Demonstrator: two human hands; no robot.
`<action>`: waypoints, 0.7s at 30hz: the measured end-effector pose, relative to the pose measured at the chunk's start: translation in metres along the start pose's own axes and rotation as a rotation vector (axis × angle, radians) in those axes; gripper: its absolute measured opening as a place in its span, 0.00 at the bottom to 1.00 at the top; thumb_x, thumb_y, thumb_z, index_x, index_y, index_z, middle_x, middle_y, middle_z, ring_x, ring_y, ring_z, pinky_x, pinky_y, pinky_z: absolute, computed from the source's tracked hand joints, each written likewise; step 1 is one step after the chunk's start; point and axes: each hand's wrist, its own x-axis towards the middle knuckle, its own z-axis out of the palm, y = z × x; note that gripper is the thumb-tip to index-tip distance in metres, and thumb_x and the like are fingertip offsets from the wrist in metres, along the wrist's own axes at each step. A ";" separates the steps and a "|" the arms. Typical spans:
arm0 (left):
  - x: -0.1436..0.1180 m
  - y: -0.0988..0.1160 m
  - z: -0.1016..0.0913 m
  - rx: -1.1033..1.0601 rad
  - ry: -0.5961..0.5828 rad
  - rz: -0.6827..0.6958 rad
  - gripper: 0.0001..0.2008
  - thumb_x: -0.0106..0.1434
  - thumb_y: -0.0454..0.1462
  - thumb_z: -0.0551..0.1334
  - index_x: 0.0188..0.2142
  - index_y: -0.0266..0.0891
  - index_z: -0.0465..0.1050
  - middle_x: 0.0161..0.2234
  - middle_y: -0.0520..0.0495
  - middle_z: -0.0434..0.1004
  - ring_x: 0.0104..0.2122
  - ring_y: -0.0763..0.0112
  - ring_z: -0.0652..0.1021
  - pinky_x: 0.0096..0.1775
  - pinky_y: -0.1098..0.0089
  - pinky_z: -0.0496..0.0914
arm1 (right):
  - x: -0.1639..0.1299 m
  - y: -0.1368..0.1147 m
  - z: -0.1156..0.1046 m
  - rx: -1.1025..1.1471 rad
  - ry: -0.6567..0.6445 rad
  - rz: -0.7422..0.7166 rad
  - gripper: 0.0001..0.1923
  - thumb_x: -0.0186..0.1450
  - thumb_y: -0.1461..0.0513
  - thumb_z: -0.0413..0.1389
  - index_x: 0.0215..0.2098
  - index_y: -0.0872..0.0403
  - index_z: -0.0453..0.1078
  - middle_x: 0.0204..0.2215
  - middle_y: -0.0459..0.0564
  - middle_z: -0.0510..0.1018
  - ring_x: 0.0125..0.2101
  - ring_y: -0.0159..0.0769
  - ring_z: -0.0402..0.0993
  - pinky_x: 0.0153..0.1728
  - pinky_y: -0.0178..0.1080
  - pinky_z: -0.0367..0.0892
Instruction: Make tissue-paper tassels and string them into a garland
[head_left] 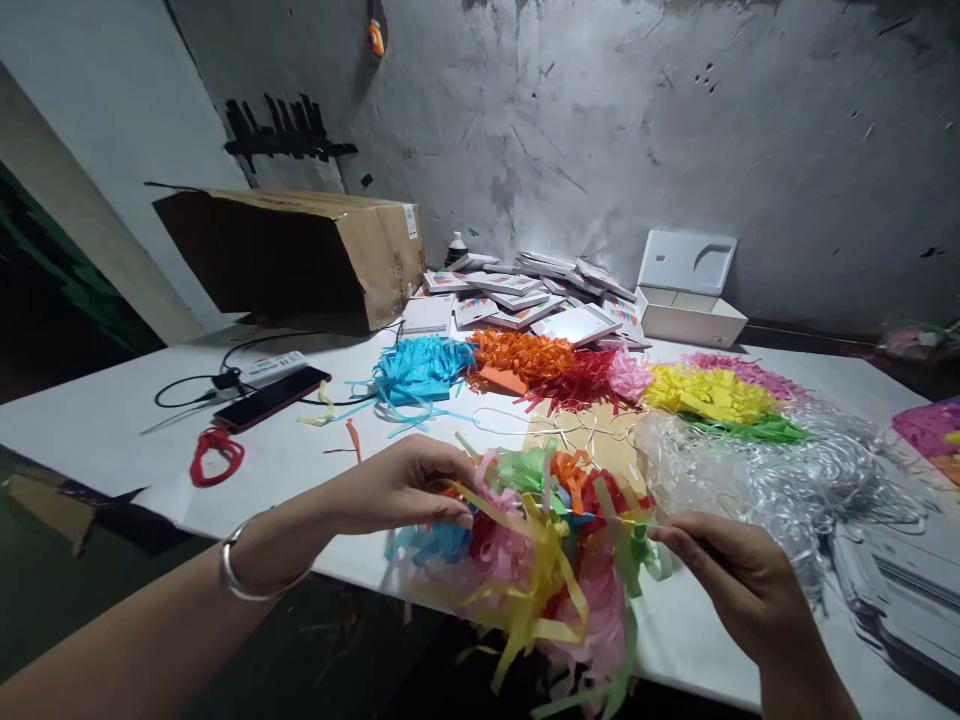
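Note:
A tassel garland (555,555) of pink, yellow, red, green, orange and blue paper strips hangs bunched over the table's front edge. My left hand (420,485), with a silver bangle at the wrist, pinches its upper left side. At the garland's right end, my right hand (731,570) is closed, thumb and fingers pressed together on it. Just behind lie a piece of brown card (600,440) and thin white string. Farther back, fringed paper bundles form a row: blue (424,370), orange (521,358), red (581,378), pink (628,374) and yellow (709,392).
At left on the white table (135,400) are a phone (271,397), a power strip (270,368) and a red cord (217,458). A cardboard box (382,260), piled flat packs (517,295) and an open white box (694,318) stand behind. Clear plastic bags (810,480) lie right.

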 end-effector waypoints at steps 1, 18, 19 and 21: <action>0.001 0.001 0.002 -0.019 0.016 0.000 0.15 0.63 0.45 0.67 0.35 0.33 0.79 0.27 0.45 0.79 0.25 0.71 0.75 0.25 0.76 0.67 | 0.000 -0.001 0.000 0.015 -0.009 0.017 0.15 0.69 0.53 0.57 0.33 0.51 0.80 0.25 0.48 0.81 0.24 0.34 0.75 0.26 0.32 0.68; 0.017 0.025 -0.003 0.256 -0.174 0.164 0.25 0.66 0.54 0.60 0.50 0.37 0.74 0.36 0.45 0.80 0.29 0.68 0.76 0.30 0.74 0.67 | 0.022 0.016 0.002 0.186 0.174 0.103 0.16 0.65 0.50 0.60 0.30 0.53 0.81 0.25 0.49 0.80 0.25 0.35 0.74 0.25 0.33 0.67; 0.019 0.027 -0.006 0.214 -0.172 0.138 0.23 0.69 0.53 0.58 0.49 0.37 0.75 0.34 0.45 0.79 0.29 0.68 0.76 0.30 0.74 0.67 | 0.022 0.019 0.001 0.195 0.174 0.123 0.16 0.64 0.50 0.61 0.30 0.53 0.81 0.25 0.49 0.80 0.25 0.35 0.73 0.25 0.33 0.67; 0.022 0.029 -0.009 0.169 -0.125 0.117 0.20 0.72 0.49 0.55 0.46 0.37 0.77 0.33 0.45 0.80 0.30 0.68 0.76 0.31 0.74 0.68 | 0.023 0.021 0.000 0.223 0.160 0.166 0.17 0.64 0.49 0.61 0.30 0.53 0.81 0.22 0.48 0.77 0.23 0.34 0.71 0.23 0.33 0.66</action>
